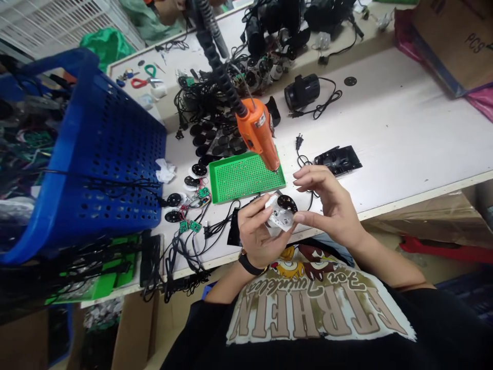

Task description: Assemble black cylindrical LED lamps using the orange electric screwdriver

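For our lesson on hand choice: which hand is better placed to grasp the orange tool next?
Probably the right hand: it is open near the orange tool, while the left hand holds the whitish piece.

Open right, crowded left
Free to pass over the counter (396,115) beyond the right hand (334,208), between the open black housing (339,160) and the cardboard box (454,49); blocked ahead by the orange screwdriver (257,131) hanging over the green tray (214,186), hemmed in on the left by cables (188,281) and the blue basket (115,149), narrowed farther back by the black lamp (302,92)
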Demonstrator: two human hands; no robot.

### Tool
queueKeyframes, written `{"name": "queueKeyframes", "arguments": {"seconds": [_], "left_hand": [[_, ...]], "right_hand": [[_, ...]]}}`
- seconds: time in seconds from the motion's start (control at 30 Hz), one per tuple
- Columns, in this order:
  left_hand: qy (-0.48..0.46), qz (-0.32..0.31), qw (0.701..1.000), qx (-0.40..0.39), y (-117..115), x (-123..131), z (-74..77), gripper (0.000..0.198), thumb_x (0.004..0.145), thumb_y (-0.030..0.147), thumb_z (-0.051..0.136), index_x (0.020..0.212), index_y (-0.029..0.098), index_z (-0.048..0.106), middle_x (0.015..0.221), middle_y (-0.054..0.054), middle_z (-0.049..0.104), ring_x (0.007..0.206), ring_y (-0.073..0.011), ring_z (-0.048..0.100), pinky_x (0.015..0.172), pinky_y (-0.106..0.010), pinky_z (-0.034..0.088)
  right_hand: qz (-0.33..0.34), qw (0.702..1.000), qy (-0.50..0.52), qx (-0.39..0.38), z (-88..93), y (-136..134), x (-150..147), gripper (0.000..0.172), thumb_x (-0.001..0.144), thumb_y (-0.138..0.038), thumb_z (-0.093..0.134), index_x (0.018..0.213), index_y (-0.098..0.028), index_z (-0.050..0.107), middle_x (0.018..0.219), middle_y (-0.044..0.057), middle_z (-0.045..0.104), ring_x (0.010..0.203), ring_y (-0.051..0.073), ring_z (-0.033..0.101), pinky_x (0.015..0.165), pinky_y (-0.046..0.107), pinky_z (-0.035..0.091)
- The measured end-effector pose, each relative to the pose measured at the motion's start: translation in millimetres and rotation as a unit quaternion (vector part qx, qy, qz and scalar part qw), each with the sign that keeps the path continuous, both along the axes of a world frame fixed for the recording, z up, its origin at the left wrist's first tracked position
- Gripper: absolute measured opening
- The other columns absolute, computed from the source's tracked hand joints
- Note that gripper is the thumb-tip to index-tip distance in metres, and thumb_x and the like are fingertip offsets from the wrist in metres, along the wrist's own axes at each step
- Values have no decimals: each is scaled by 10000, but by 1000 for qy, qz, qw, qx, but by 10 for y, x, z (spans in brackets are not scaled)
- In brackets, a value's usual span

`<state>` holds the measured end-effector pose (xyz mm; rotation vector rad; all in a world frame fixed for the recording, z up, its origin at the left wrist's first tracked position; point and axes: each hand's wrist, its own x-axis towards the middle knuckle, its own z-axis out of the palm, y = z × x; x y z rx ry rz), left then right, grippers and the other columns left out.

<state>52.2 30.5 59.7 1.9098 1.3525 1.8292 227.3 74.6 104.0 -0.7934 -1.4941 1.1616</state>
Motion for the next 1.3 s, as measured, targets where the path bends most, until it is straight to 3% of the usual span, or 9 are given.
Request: {"name": "queueKeyframes", "arguments": {"seconds": [0.27,0.4,0.47,0.57,0.63,0.73,1.0,1.17,1.3], "left_hand": [[-29,26,998,42,70,85,41,626,758,295,917,1283,333,579,1248,-31,651,1110,-227,689,933,-426,581],[-106,-12,993,-47,60,71,83,608,722,417,949,1207,287,608,1193,-47,668,1126,-247,693,965,-433,573],[-208,-63,963,-159,59,62,115,632,702,560,936,1165,264,622,1127,-49,695,1070,-245,713,957,-425,578],[-364,-165,856,-329,73,59,162,632,754,717,824,1134,242,651,1086,-65,740,1008,-249,735,936,-434,588],[-416,-219,787,-400,84,59,176,654,782,765,765,1134,221,670,1090,-92,765,1019,-282,749,940,-470,591],[-438,-267,732,-449,86,47,166,712,777,799,740,1159,200,688,1032,-114,784,988,-316,765,919,-496,598],[-418,-339,701,-468,61,-6,141,799,697,840,761,1171,197,740,954,-115,780,812,-301,756,756,-466,620],[-412,-359,686,-481,67,-41,114,919,629,871,775,1213,164,727,869,-115,741,896,-342,753,755,-444,601],[-412,-381,677,-475,62,-68,68,1021,624,884,767,1308,130,684,794,-112,722,898,-369,753,774,-454,583]], "right_hand": [[8,1000,4,6,61,72,-58,465,779,-348,913,1171,-298,666,1320,45,633,1263,231,600,1015,403,551],[36,999,7,26,58,93,-42,418,825,-357,876,1186,-299,673,1302,45,647,1259,222,603,1019,395,545],[52,998,17,21,32,132,-23,332,891,-377,811,1186,-293,684,1283,50,665,1241,212,618,1010,392,554],[60,998,29,-7,-42,232,4,286,897,-391,803,1141,-276,710,1225,49,696,1195,197,646,987,374,568],[63,997,36,-33,-94,299,14,326,843,-400,856,1108,-264,722,1193,40,706,1148,185,663,978,361,572],[72,993,56,-71,-130,349,20,388,778,-418,906,1080,-255,725,1162,26,704,1078,169,673,967,351,578],[87,991,57,-90,15,244,5,403,782,-418,903,1114,-287,716,1223,26,662,1143,193,633,913,353,630],[79,992,42,-89,117,195,-42,389,800,-444,878,1114,-288,709,1246,33,656,1152,212,624,862,366,654],[82,993,36,-79,138,180,-70,387,811,-443,871,1125,-288,708,1266,25,658,1133,202,631,948,407,620]]}}
